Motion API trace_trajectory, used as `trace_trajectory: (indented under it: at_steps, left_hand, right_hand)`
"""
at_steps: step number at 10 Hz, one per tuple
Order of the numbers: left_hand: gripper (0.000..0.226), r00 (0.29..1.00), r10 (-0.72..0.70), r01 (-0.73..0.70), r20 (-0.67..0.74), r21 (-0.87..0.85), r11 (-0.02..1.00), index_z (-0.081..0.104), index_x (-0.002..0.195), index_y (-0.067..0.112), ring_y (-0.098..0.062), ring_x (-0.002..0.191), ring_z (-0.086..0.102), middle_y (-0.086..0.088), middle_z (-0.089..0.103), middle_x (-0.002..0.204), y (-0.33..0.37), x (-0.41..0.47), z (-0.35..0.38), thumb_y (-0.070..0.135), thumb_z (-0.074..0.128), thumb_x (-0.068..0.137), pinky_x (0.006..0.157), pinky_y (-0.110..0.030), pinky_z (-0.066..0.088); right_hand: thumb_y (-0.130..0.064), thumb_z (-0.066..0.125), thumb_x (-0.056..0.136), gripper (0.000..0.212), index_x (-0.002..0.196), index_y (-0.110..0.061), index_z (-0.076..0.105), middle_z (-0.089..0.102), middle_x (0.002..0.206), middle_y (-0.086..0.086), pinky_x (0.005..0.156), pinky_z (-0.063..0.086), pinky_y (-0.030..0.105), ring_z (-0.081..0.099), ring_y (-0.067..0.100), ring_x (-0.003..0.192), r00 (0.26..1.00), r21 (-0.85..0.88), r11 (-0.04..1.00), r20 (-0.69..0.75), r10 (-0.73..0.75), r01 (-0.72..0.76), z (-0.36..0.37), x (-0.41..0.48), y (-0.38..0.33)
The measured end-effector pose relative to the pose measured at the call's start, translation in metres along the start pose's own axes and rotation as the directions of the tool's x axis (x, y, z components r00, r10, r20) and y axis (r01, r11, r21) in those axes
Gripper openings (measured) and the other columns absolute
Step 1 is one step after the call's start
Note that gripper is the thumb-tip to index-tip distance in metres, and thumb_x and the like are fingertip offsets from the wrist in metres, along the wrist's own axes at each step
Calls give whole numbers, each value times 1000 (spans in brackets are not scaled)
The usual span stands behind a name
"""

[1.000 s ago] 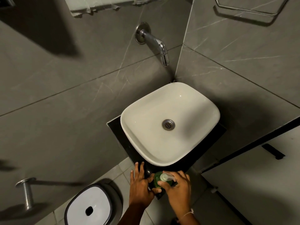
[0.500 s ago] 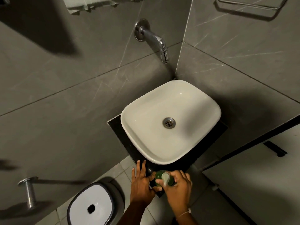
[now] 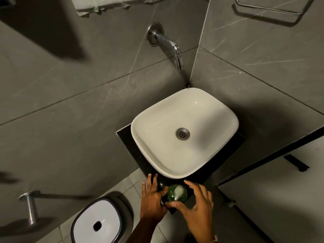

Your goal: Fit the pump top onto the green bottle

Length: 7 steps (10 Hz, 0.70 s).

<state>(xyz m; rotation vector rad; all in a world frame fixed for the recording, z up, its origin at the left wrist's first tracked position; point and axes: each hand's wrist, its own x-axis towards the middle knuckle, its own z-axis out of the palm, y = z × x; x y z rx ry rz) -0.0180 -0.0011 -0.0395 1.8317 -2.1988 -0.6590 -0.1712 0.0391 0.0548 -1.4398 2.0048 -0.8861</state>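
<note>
The green bottle (image 3: 177, 193) stood upright at the lower centre of the frame, on the near corner of the dark tabletop (image 3: 126, 137), just below the front rim of the white basin (image 3: 206, 155). The white pump top (image 3: 177, 192) sat on the bottle's neck, its spout pointing toward the bottom of the frame; from straight above it could not be told whether it was fully seated.

The left hand (image 3: 152, 199) lay to the left of the bottle with its fingers stretched flat toward the basin and its thumb touching the bottle's left side. It was opened out, bracing rather than wrapping the bottle. The right hand (image 3: 198, 206) was to the right and below, fingers spread wide and curved loosely around the bottle without closing. Its thumb reached in under the spout at the bottle's lower edge; whether the thumb actually touched was not clear. Neither hand had anything clasped.

The basin's metal drain (image 3: 182, 134) showed at its centre. A chrome tap (image 3: 168, 44) came out of the grey tiled wall in the upper middle of the frame. A white-lidded bin (image 3: 96, 223) stood on the floor at the lower left, and a metal peg (image 3: 30, 206) projected from the wall at the far left.
</note>
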Motion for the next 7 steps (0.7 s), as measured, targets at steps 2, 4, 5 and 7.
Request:
trace_trajectory:
  at_steps: [2, 4, 5, 7]
  left_hand:
    - [65, 998, -7, 6, 56, 19, 1000, 54, 126, 37, -23, 145, -20, -3, 4, 161, 1, -1, -3, 71, 53, 71, 120, -48, -6]
    - [69, 998, -9, 9, 70, 10, 1000, 51, 129, 38, -24, 145, -20, -4, 3, 162, 3, -1, -7, 71, 58, 70, 120, -49, -7]
    - [69, 996, -9, 7, 92, 28, 1000, 47, 132, 40, -23, 145, -22, -3, 0, 162, 4, -1, -8, 71, 57, 70, 119, -47, -9]
    - [75, 992, -15, 15, 126, 8, 1000, 40, 137, 40, -24, 143, -26, -5, -7, 161, 6, -3, -11, 73, 55, 71, 119, -49, -9]
  right_hand:
    - [-60, 74, 55, 50, 103, -50, 64, 57, 106, -28, 86, 46, 46, 48, 8, 105, 997, 0, 997, 20, -73, 73, -13, 6, -11]
    - [-68, 64, 59, 50, 108, -68, 52, 55, 101, -29, 88, 43, 41, 45, 1, 104, 967, -55, 983, 196, -162, 176, -28, 18, -8]
    - [-69, 64, 59, 52, 110, -65, 53, 54, 100, -30, 89, 40, 38, 45, 2, 103, 945, -93, 972, 270, -185, 216, -35, 26, -9]
    - [-64, 67, 61, 57, 116, -63, 52, 56, 101, -27, 89, 40, 27, 48, 4, 104, 936, -107, 971, 306, -173, 214, -41, 26, -13]
